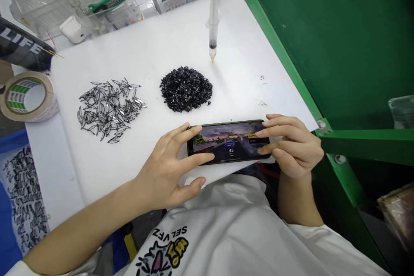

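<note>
White worktable (97, 172) beside green partition (339, 30)

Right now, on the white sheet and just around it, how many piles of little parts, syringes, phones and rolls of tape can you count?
Piles of small parts: 2, a loose heap of clear leaf-shaped pieces and a dense black heap
Syringe: 1
Phone: 1, held at its ends by the left hand and right hand
Tape roll: 1
Total: 5

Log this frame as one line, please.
left hand: holds phone | right hand: holds phone | beyond: black bits pile, syringe
</note>
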The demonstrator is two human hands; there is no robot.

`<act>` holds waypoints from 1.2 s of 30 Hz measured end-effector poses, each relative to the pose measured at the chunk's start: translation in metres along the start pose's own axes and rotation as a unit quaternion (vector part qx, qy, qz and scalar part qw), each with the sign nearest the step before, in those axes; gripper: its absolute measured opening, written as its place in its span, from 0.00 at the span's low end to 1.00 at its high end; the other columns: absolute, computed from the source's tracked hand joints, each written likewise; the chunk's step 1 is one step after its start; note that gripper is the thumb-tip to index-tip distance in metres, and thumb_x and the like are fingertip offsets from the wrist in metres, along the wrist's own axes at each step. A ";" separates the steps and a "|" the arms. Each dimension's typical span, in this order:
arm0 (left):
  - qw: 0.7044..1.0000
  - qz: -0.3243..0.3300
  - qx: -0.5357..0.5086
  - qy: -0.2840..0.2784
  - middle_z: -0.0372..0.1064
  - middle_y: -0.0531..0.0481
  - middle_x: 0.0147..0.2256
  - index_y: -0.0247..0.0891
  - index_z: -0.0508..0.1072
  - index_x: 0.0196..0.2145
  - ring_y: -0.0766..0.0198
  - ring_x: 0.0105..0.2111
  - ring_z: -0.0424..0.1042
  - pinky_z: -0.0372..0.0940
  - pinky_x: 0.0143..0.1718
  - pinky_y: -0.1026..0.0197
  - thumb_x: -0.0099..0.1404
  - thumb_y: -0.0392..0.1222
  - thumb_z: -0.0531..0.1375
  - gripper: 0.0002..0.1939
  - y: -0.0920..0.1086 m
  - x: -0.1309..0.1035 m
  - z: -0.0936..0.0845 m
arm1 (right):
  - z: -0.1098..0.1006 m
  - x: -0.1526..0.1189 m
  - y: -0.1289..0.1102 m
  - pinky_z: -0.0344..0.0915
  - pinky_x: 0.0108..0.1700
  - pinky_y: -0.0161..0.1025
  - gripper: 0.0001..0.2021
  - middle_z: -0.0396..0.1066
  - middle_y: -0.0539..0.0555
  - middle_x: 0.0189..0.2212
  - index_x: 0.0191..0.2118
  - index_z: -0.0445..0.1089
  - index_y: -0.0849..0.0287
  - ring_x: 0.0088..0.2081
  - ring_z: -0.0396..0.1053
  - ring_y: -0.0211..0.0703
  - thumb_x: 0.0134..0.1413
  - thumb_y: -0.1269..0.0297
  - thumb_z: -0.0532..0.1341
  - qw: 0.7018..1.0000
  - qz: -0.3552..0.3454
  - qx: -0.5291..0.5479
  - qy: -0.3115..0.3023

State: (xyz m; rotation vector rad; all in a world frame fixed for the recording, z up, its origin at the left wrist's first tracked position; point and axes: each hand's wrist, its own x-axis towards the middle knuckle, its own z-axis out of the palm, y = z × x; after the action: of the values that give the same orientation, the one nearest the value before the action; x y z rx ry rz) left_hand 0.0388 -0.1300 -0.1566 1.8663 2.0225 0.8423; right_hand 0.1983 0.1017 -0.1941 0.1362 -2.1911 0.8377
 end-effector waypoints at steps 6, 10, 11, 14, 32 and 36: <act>1.000 -0.003 0.013 -0.010 0.44 0.40 0.60 0.43 0.67 0.48 0.41 0.60 0.47 0.54 0.54 0.36 0.60 0.41 0.56 0.17 0.000 -0.002 0.000 | 0.000 -0.001 0.001 0.71 0.43 0.52 0.10 0.74 0.53 0.30 0.24 0.71 0.55 0.39 0.70 0.47 0.48 0.72 0.55 1.000 -0.003 0.004 -0.001; 1.000 -0.005 0.010 -0.008 0.44 0.39 0.59 0.42 0.67 0.47 0.43 0.59 0.48 0.54 0.55 0.38 0.60 0.42 0.56 0.16 0.000 -0.001 0.000 | 0.000 -0.001 0.001 0.71 0.43 0.53 0.10 0.75 0.53 0.30 0.24 0.71 0.55 0.39 0.70 0.48 0.48 0.73 0.55 1.000 -0.005 0.005 0.000; 1.000 -0.007 0.009 -0.006 0.44 0.39 0.59 0.42 0.67 0.47 0.44 0.59 0.49 0.55 0.55 0.39 0.60 0.41 0.56 0.16 0.000 -0.001 0.000 | 0.000 -0.001 0.002 0.71 0.43 0.53 0.10 0.75 0.53 0.31 0.24 0.71 0.55 0.39 0.70 0.48 0.48 0.73 0.55 1.000 -0.005 0.005 0.000; 1.000 -0.016 0.006 0.000 0.45 0.37 0.59 0.40 0.66 0.48 0.47 0.59 0.51 0.56 0.55 0.43 0.61 0.42 0.57 0.17 0.001 0.000 0.000 | 0.000 -0.002 0.002 0.71 0.43 0.53 0.10 0.75 0.53 0.31 0.24 0.71 0.55 0.39 0.70 0.48 0.48 0.72 0.55 1.000 -0.006 0.005 0.001; 0.996 -0.036 0.006 0.076 0.58 0.41 0.55 0.39 0.73 0.38 0.54 0.54 0.63 0.65 0.51 0.52 0.62 0.36 0.55 0.08 0.003 -0.001 -0.002 | 0.000 -0.002 0.002 0.71 0.43 0.53 0.10 0.74 0.52 0.30 0.24 0.71 0.54 0.39 0.70 0.47 0.48 0.73 0.55 1.000 0.000 0.004 0.001; 0.995 -0.058 0.020 0.079 0.57 0.40 0.55 0.38 0.71 0.42 0.55 0.52 0.64 0.67 0.47 0.55 0.62 0.38 0.55 0.11 0.003 -0.001 -0.002 | 0.001 -0.002 0.002 0.71 0.43 0.53 0.10 0.74 0.52 0.30 0.24 0.71 0.55 0.39 0.70 0.47 0.48 0.72 0.55 1.000 -0.002 0.003 0.001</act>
State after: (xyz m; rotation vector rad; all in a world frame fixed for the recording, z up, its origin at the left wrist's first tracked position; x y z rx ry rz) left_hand 0.0406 -0.1314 -0.1534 1.7325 2.2322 0.9516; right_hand 0.1987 0.1024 -0.1965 0.1426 -2.1853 0.8432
